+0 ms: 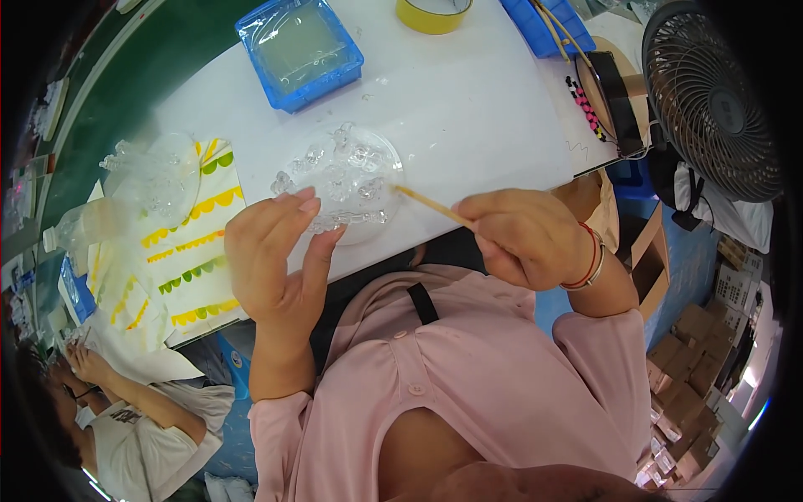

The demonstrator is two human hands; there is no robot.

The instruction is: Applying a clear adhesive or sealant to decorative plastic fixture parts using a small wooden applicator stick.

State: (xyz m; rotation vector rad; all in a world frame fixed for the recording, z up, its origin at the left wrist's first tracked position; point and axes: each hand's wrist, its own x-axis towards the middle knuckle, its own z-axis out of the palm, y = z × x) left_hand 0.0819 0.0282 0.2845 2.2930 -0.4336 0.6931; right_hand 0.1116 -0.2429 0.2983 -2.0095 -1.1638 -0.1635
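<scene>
**Me:** Pink button-up shirt (468, 376) of mine fills the bottom of the view, closest thing. Just past it, my left hand (280, 259) is half curled, fingertips pinching a small clear plastic piece (347, 220) at the near rim of the round clear plastic dish (351, 180). My right hand (523, 238) is closed around a thin wooden stick (431, 207), tip pointing at that piece.

**Other poster:** Where's the dish sitting?

**Me:** On the white table top (468, 109), near edge, heaped with more clear bits. Left of it is a white cloth with yellow and green scallops (188, 251). Further back there's a blue plastic bin (299, 50), a yellow tape roll (433, 12), and a black fan (711, 100) off right.
</scene>
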